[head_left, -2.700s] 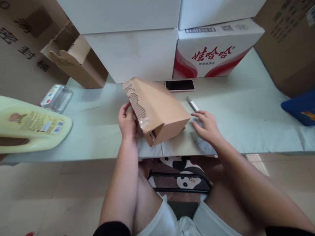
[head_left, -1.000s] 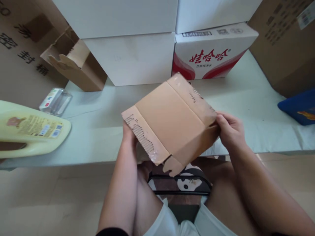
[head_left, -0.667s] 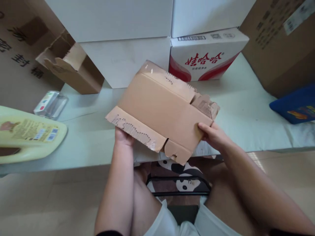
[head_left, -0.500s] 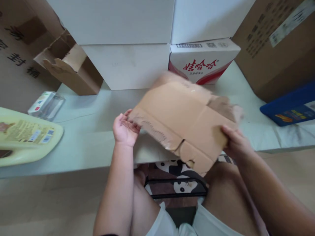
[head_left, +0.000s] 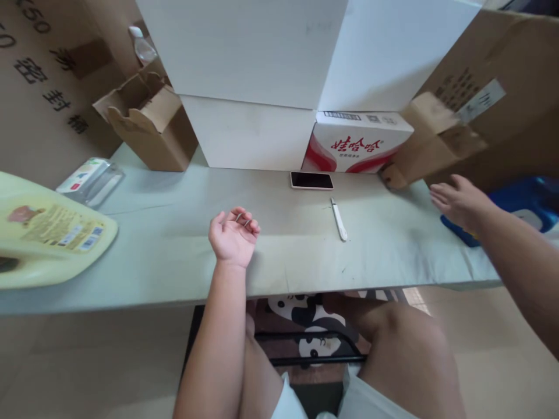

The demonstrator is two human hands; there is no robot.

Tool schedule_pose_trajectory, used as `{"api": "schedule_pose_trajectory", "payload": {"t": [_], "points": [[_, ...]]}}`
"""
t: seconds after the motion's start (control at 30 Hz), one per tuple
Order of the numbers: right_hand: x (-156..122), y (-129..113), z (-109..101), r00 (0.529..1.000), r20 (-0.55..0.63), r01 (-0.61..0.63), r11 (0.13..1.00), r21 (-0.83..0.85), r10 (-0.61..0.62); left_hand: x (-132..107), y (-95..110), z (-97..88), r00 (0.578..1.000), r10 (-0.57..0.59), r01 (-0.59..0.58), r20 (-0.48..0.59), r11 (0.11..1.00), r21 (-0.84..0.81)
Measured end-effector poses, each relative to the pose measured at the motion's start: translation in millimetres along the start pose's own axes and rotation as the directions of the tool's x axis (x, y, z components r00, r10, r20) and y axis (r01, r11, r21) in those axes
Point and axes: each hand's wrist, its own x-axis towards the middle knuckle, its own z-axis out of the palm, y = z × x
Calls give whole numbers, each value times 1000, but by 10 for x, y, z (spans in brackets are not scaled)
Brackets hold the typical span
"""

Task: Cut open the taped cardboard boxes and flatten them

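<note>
My left hand (head_left: 236,235) rests palm up over the table's front half, fingers loosely curled and apart, with nothing in it. Over on the right, my right hand (head_left: 463,201) is stretched out and empty, its fingers extended towards the brown cardboard piece (head_left: 421,145). That cardboard is folded and tilted against the big carton, with a gap between it and my fingertips. A white craft knife (head_left: 338,220) lies between my hands, and a phone (head_left: 311,180) lies flat behind it.
White cartons (head_left: 248,134) line the back, beside a red-and-white water carton (head_left: 358,145). At left are an open cardboard box (head_left: 170,134), a clear plastic pack (head_left: 94,180) and a yellow bottle (head_left: 61,238). A blue container (head_left: 524,201) and a large brown carton (head_left: 515,134) flank the right.
The cardboard has left both hands and now leans at the back right. My right hand has moved right and opened. The phone and knife have come into view.
</note>
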Motion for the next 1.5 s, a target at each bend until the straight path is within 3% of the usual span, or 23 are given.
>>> {"api": "schedule_pose_trajectory", "payload": {"t": [0.1,0.23,0.3,0.4,0.57,0.67,0.77,0.9,0.97,1.0,1.03,1.1,1.13,1.17,1.2,1.23,1.3,1.37,1.4,1.43,1.5], "points": [[348,-91,467,992,13,-129,991,26,129,-37,80,-63,999,41,-41,4,997,-69],[573,-609,1486,947,281,-180,982,57,157,-77,231,-181,999,41,-42,-7,985,-170],[727,-999,2094,918,395,-57,997,55,30,-89,323,-250,999,35,-42,-32,974,-225],[1030,-1682,3039,866,466,210,978,-5,-183,-99,472,-355,999,35,-45,-40,951,-305],[1595,-2756,4394,732,494,558,829,-39,-469,-94,672,-500,993,42,-82,-107,912,-401],[1902,-3161,4890,729,517,573,813,-104,-448,-95,748,-559,992,39,-86,-119,901,-424],[2042,-3358,5095,730,519,587,797,-145,-444,-109,803,-590,992,48,-94,-120,908,-407],[1796,-3370,4926,748,473,587,797,-144,-465,-115,798,-610,968,134,-201,-214,923,-328],[1513,-3274,4660,785,398,562,817,-133,-475,-106,754,-635,894,245,-334,-374,923,-194],[1345,-3201,4481,792,372,560,819,-126,-484,-100,731,-656,817,337,-417,-468,906,-76],[1164,-3114,4271,798,348,558,822,-119,-491,-95,712,-683,708,442,-492,-551,868,64],[773,-2915,3769,784,256,587,810,-9,-565,-88,705,-743,448,680,-596,-581,711,372],[568,-2811,3487,764,239,610,792,39,-600,-86,718,-771,365,736,-622,-570,648,439],[362,-2709,3198,737,258,630,773,74,-625,-85,740,-792,328,765,-648,-554,609,458],[158,-2611,2910,704,313,642,759,103,-638,-82,765,-802,349,775,-664,-526,601,445],[-37,-2517,2635,661,372,657,742,133,-652,-80,787,-801,412,768,-667,-490,621,411],[-388,-2343,2155,565,495,687,709,162,-661,-72,800,-759,581,734,-663,-351,677,320],[-664,-2179,1807,576,510,681,720,133,-639,-62,742,-677,743,658,-614,-123,743,266],[-769,-2097,1688,597,500,668,734,122,-627,-56,686,-628,790,613,-590,-7,763,263],[-851,-2015,1605,634,483,645,758,100,-604,-48,617,-577,813,576,-576,88,771,271],[-944,-1848,1533,725,434,577,816,43,-535,-25,460,-481,815,538,-579,214,760,295]]}}
